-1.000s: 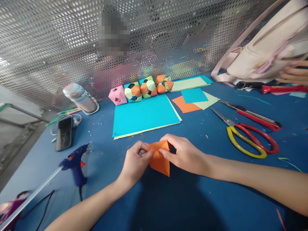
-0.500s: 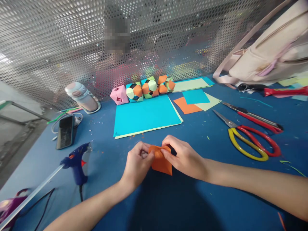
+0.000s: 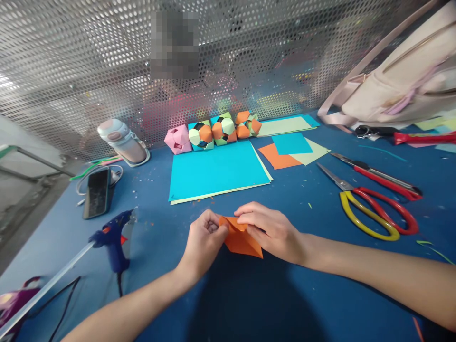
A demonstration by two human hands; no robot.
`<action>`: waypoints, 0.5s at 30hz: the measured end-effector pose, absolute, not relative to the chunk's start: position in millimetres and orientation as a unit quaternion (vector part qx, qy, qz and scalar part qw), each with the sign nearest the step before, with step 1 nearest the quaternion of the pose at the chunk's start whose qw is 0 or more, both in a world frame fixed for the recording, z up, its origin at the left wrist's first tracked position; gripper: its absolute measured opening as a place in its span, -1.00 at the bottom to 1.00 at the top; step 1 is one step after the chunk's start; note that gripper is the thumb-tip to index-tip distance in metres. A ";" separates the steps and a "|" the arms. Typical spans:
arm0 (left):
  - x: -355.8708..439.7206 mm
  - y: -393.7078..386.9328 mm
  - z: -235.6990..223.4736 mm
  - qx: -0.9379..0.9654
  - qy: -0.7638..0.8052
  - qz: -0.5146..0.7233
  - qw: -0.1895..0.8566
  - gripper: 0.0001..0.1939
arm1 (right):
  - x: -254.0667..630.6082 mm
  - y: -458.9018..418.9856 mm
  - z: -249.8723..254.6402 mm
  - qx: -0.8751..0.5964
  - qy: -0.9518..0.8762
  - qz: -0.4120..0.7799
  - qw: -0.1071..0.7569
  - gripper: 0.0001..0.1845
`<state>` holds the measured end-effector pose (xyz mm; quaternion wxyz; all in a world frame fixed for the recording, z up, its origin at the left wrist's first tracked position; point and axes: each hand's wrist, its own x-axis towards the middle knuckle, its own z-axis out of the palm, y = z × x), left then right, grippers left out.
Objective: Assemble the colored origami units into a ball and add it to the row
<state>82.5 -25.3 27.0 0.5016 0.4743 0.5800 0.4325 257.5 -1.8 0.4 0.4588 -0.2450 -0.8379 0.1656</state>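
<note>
Between my two hands, just above the blue table, is a small orange sheet of paper (image 3: 242, 242), partly folded with a flap along its upper edge. My left hand (image 3: 206, 237) pinches its upper left corner between thumb and fingers. On the other side, my right hand (image 3: 274, 232) is closed on the upper right part, with fingertips over the flap and the thumb below. My fingers hide part of both sides. Beyond the hands lies a stack of large blue paper sheets (image 3: 217, 171) with pale green ones underneath.
Folded paper balls (image 3: 224, 128) line the mesh panel. Small paper squares (image 3: 292, 144), scissors (image 3: 370, 209) and a box cutter (image 3: 384, 175) lie right. A glue gun (image 3: 116, 237), phone (image 3: 97, 192) and bottle (image 3: 123, 142) are left; a bag (image 3: 402, 80) stands back right.
My right fingers have shifted over the orange paper's flap, and its lower corner has swung slightly right. More of the fold now shows. My left hand keeps its pinch.
</note>
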 end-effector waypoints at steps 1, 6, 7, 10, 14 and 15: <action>82.1 -25.1 27.1 0.477 0.580 0.432 0.500 -0.86 | 258.3 -2.0 -0.8 -0.242 -0.843 0.161 0.452 -0.81; 80.5 -25.0 27.5 0.481 0.581 0.424 0.501 -0.87 | 261.0 -3.0 -7.0 -0.246 -0.856 0.137 0.433 -0.79; 80.4 -24.9 27.5 0.480 0.582 0.424 0.500 -0.87 | 261.2 -3.0 -8.1 -0.246 -0.858 0.133 0.432 -0.79; 80.7 -24.1 27.4 0.472 0.582 0.429 0.504 -0.86 | 261.5 -2.7 -10.3 -0.245 -0.860 0.128 0.428 -0.77; 81.5 -22.9 28.9 0.468 0.573 0.435 0.514 -0.89 | 262.7 -2.3 -9.9 -0.253 -0.864 0.123 0.417 -0.76; 81.5 -22.6 29.4 0.474 0.571 0.430 0.514 -0.90 | 263.1 -2.1 -9.2 -0.255 -0.867 0.120 0.410 -0.76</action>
